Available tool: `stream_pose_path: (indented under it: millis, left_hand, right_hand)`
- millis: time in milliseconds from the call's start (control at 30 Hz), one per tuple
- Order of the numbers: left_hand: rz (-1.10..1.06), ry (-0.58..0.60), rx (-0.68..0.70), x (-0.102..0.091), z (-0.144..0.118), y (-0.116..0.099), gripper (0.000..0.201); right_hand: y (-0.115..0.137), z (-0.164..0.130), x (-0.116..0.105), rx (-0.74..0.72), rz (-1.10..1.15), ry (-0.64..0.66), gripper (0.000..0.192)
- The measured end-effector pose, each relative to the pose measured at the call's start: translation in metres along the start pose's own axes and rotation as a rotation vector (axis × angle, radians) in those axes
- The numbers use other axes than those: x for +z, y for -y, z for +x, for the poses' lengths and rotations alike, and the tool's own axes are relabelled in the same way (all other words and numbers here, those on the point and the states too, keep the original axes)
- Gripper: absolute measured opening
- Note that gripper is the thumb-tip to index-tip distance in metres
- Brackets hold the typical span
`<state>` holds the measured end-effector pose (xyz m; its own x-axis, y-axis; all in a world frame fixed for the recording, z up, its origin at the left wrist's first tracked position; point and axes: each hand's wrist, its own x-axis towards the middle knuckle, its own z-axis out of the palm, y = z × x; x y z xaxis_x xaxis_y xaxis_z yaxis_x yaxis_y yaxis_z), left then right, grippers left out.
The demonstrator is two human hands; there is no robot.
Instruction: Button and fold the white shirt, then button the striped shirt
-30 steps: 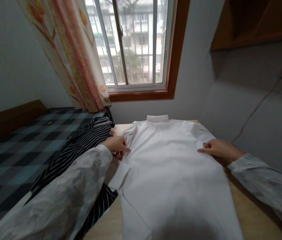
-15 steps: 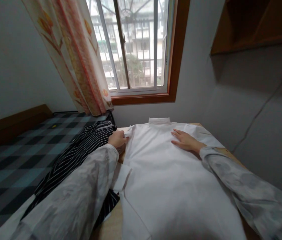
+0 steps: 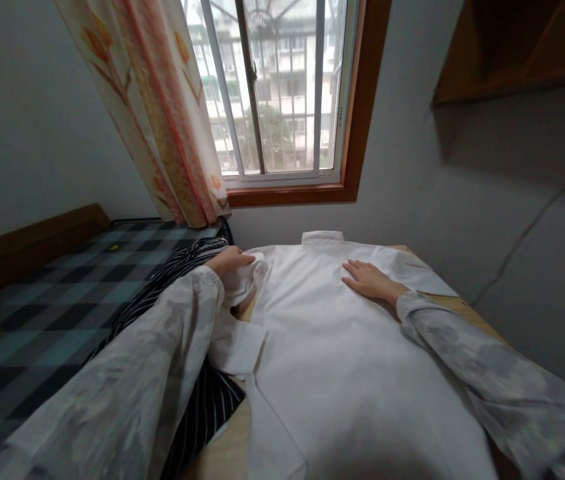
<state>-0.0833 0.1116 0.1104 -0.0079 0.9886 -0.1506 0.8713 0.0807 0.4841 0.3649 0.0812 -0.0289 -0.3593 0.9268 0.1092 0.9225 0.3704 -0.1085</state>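
Observation:
A white shirt (image 3: 342, 360) lies spread over a wooden table (image 3: 227, 447), its collar (image 3: 322, 236) at the far end. My left hand (image 3: 231, 260) is closed on the shirt at its left shoulder, holding the sleeve cloth slightly raised. Below that hand, the sleeve's cuff (image 3: 245, 348) lies folded back against the shirt's left side. On the upper right of the shirt, my right hand (image 3: 371, 280) rests flat with its fingers stretched out. The other sleeve (image 3: 419, 272) extends toward the table's far right corner.
Left of the table is a bed with a checked cover (image 3: 57, 293). Black striped clothing (image 3: 202, 407) lies along the table's left edge. A patterned curtain (image 3: 162, 113) hangs beside the window (image 3: 282, 100). A wooden shelf (image 3: 527, 60) and a cable (image 3: 522, 233) are on the right wall.
My left hand has shifted left and slightly up, pulling the sleeve cloth outward over the striped clothing. My right hand stays on the shirt. The view has turned slightly.

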Motion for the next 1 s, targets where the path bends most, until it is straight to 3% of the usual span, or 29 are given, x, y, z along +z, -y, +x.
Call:
stream_pose_path:
  millis: [100, 167, 300, 400, 467, 533, 600, 700, 767, 833, 900, 1000]
  left_hand:
    - [-0.010, -0.015, -0.076, -0.002, 0.002, -0.015, 0.033]
    - [-0.084, 0.041, -0.076, 0.001, -0.001, -0.026, 0.032]
    - [-0.426, 0.332, 0.009, 0.019, -0.017, -0.050, 0.032]
    - [-0.654, 0.590, 0.069, 0.035, -0.027, -0.060, 0.035]
    - [-0.690, 0.662, 0.082, 0.042, -0.029, -0.060, 0.040]
    - [-0.658, 0.618, 0.096, 0.044, -0.024, -0.056, 0.042]
    - [-0.585, 0.469, 0.124, 0.043, -0.016, -0.048, 0.039]
    - [-0.362, 0.116, 0.126, 0.043, -0.005, -0.034, 0.033]
    - [-0.212, -0.046, 0.076, 0.047, -0.002, -0.024, 0.032]
    - [-0.134, -0.048, -0.022, 0.054, -0.003, -0.014, 0.037]
    - [-0.117, 0.028, -0.115, 0.063, -0.005, -0.007, 0.047]
    - [-0.154, 0.091, -0.145, 0.073, -0.007, -0.005, 0.053]
  right_hand:
    - [0.016, 0.002, -0.013, -0.025, 0.028, -0.042, 0.059]
    - [0.033, 0.004, -0.023, -0.039, 0.104, -0.107, 0.054]
    - [0.077, 0.015, -0.035, -0.058, 0.460, -0.210, 0.032]
    - [0.112, 0.025, -0.034, -0.009, 0.784, -0.098, 0.035]
    - [0.134, 0.030, -0.030, 0.098, 0.941, 0.015, 0.050]
    - [0.153, 0.033, -0.026, 0.236, 1.031, 0.100, 0.062]
    - [0.169, 0.035, -0.023, 0.335, 1.064, 0.147, 0.065]
    - [0.188, 0.037, -0.022, 0.393, 1.120, 0.195, 0.049]
    - [0.195, 0.040, -0.024, 0.398, 1.202, 0.244, 0.033]
    - [0.198, 0.043, -0.025, 0.412, 1.326, 0.288, 0.018]
    - [0.196, 0.046, -0.024, 0.450, 1.458, 0.284, 0.007]
    - [0.187, 0.048, -0.018, 0.506, 1.624, 0.188, 0.014]
